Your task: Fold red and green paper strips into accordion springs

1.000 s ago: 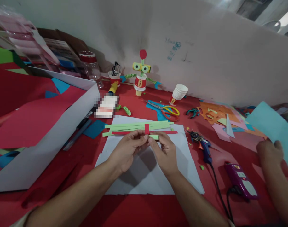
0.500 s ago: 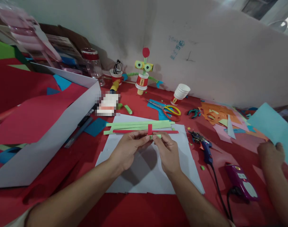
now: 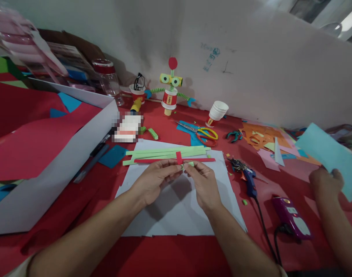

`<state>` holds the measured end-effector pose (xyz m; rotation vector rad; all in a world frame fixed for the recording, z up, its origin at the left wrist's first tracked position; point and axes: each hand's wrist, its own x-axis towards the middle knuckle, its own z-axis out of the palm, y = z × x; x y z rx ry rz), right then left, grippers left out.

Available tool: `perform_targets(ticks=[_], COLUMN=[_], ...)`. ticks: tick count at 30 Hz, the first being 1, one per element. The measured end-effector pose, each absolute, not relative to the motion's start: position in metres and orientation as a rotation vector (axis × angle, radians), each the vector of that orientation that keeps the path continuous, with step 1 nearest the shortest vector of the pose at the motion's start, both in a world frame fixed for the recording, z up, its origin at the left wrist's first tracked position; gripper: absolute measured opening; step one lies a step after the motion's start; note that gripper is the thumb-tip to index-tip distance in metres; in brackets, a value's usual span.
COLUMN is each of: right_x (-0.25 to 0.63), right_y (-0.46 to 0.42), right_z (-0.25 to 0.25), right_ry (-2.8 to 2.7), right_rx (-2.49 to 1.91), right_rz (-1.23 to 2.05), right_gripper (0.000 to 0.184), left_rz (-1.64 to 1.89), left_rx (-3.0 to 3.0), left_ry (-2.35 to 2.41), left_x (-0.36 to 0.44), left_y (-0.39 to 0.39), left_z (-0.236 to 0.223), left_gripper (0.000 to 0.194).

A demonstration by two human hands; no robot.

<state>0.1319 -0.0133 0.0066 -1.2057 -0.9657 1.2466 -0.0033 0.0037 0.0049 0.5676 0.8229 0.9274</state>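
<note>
Over the white sheets, my left hand and my right hand meet, thumbs and fingertips pinched together. Between them is a small folded paper strip, its light green part lying sideways and its red part sticking up. My fingers hide much of the fold. Just behind my fingertips lie a long red paper strip and several long light green paper strips.
At right are a glue gun and a purple device with cords. Another person's hand holds light blue paper. Scissors, stacked cups and a paper-cup robot stand behind. A white box sits at left.
The view has shifted slightly. The green part's right end now sits tilted at my right thumb instead of lying straight beyond it. The other person's hand still holds the light blue paper.
</note>
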Motion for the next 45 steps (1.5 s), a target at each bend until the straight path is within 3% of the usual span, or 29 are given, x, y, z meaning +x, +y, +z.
perform_targets(ticks=[5,11,15,33,45], right_x=[0.134,0.132,0.128,0.129,0.132], right_y=[-0.011,-0.017,-0.02,-0.015,-0.014], right_z=[0.005,0.006,0.0,0.003,0.0], right_ry=[-0.801,-0.891,-1.055,-0.929,-1.083], right_rx=[-1.096,-1.148,-1.199,-1.148,-1.24], right_rz=[1.399,1.293,1.191,1.355,1.154], right_gripper=[0.014,0.015,0.024,0.009,0.007], left_rz=[0.937,0.996,1.057,1.206,1.15], left_rx=[0.455,0.185,0.263,0.849,0.809], left_ry=[0.756,0.816,0.753,0.937,0.91], left_x=[-0.001,0.001,0.003,0.01,0.009], left_y=[0.005,0.006,0.003,-0.009,-0.008], left_z=[0.004,0.001,0.003,0.008,0.009], left_gripper=[0.014,0.011,0.018,0.012,0.007])
